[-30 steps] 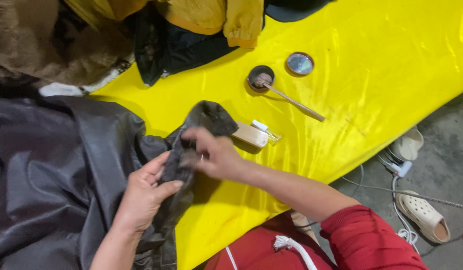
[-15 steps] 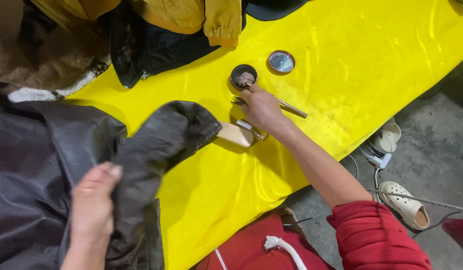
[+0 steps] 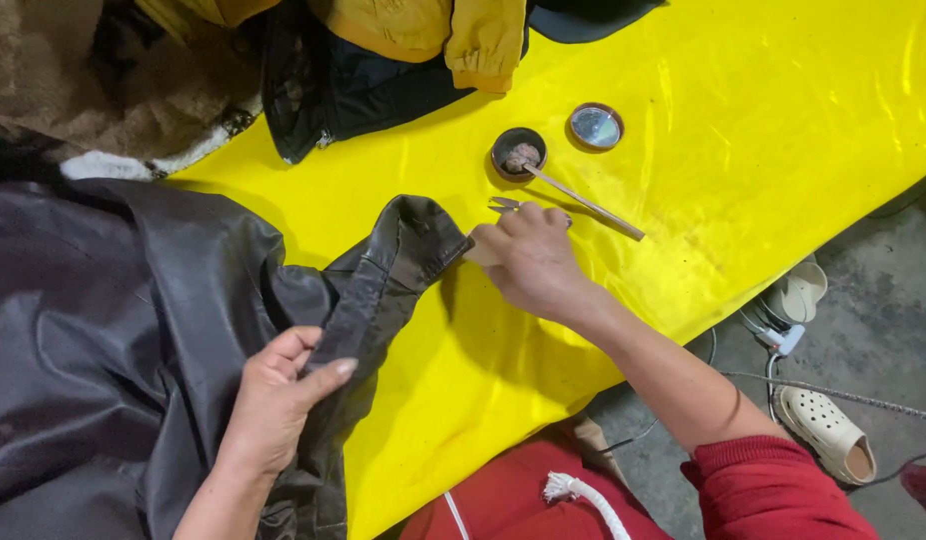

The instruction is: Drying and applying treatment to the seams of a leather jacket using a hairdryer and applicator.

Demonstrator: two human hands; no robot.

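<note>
Under the left hand (image 3: 278, 400) lies a dark leather sleeve (image 3: 373, 290), part of a jacket (image 3: 103, 320) spread over the yellow sheet (image 3: 743, 150). Thumb and fingers pinch the sleeve's edge partway along, apparently to keep it flat and taut so the cuff (image 3: 418, 235) sits exposed beyond the fingertips. Just past that cuff, the right hand (image 3: 528, 260) rests knuckles-up on the sheet, fingers curled closed around a pale block; something metal (image 3: 503, 204) pokes out above the knuckles, and I cannot tell exactly what it is. Beyond those fingers, within easy reach, stands an open tin (image 3: 519, 152) of paste with a thin stick (image 3: 583, 200) leaning from it onto the sheet, and its lid (image 3: 595, 126) lies just beside. Farther off, past the tin, other garments (image 3: 383, 60) are heaped at the sheet's far edge, clear of the working patch.
</note>
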